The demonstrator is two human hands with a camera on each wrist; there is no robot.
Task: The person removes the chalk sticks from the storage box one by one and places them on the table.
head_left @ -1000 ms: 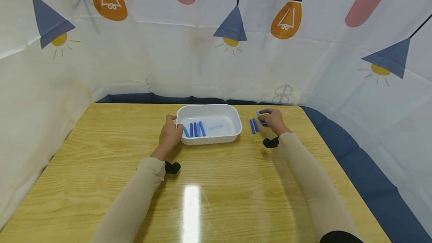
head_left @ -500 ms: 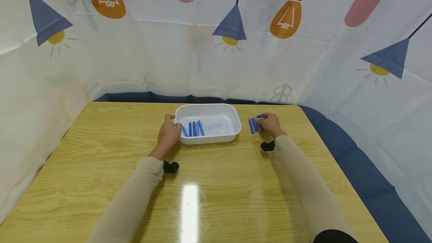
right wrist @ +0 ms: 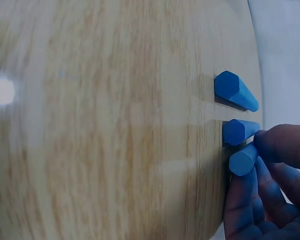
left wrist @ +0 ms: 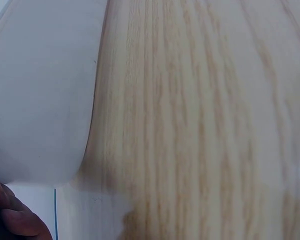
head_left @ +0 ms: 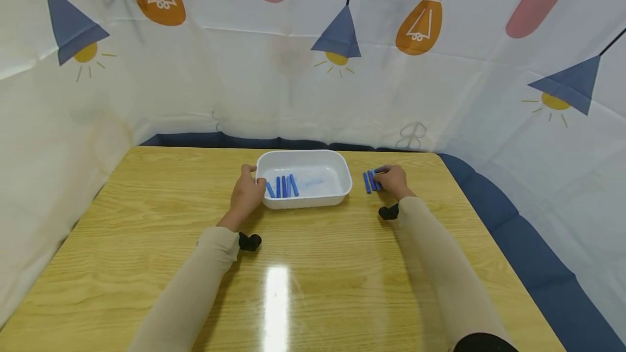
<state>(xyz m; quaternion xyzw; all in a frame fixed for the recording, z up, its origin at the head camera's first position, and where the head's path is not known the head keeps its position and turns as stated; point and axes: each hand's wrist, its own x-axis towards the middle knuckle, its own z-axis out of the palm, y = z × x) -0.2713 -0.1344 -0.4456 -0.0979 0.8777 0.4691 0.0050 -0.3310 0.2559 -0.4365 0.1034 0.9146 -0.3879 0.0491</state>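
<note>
My left hand (head_left: 246,194) grips the left end of a white plastic tray (head_left: 323,201), thumb at the rim. Several blue chalk sticks (head_left: 284,187) lie side by side in the tray's left part. To the right of the tray, my right hand (head_left: 393,180) pinches a lighter blue chalk stick (right wrist: 243,161) between thumb and fingers, low at the tabletop. Right beside it lies a second chalk stick (right wrist: 235,132), and a third chalk stick (right wrist: 227,85) is a small gap farther left, all roughly parallel. The left wrist view shows the tray's outer wall (left wrist: 40,95) and some fingertips (left wrist: 25,222).
Both arms reach over a wood-grain table (head_left: 323,265), its far edge just behind the tray. Pale blue dust (head_left: 311,182) smears the tray floor. A white printed curtain (head_left: 235,80) hangs behind and at both sides.
My right hand has brought its chalk stick down and left, close against the two lying on the table. My left hand keeps its hold on the tray, which stays put.
</note>
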